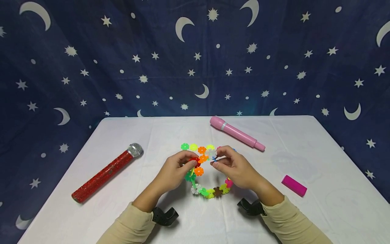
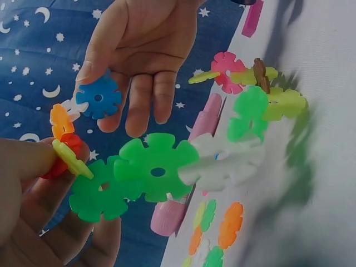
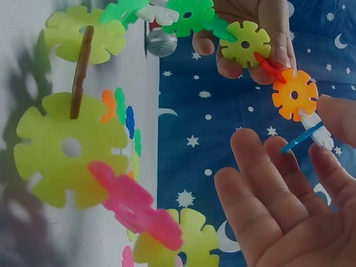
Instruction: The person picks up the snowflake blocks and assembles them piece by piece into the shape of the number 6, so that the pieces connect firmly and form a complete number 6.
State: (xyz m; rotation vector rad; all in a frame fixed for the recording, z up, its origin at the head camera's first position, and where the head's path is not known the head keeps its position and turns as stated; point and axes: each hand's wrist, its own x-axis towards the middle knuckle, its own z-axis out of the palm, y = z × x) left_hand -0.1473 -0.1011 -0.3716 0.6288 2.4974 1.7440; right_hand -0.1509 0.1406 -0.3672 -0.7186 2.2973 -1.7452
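Observation:
A chain of flower-shaped plastic discs [image 1: 204,191] hangs in a curve between my two hands. My left hand [image 1: 173,171] pinches it near a red disc [image 2: 68,156], next to an orange disc and green discs [image 2: 157,171]. At the other end my right hand [image 1: 239,169] pinches a blue disc [image 2: 98,97] and the white disc [image 3: 318,132] joined to it between thumb and index finger. The other right fingers are spread loosely in the right wrist view. A brown disc [image 1: 217,191] sits among yellow ones at the chain's low part; a pink disc [image 3: 133,203] comes after.
Behind the hands lie several loose discs [image 1: 185,146] on the white table [image 1: 170,132]. A red microphone [image 1: 103,176] with a silver head lies left. A pink microphone [image 1: 239,133] lies at the back, and a magenta block [image 1: 294,185] at right. A starry blue cloth [image 1: 164,81] hangs behind.

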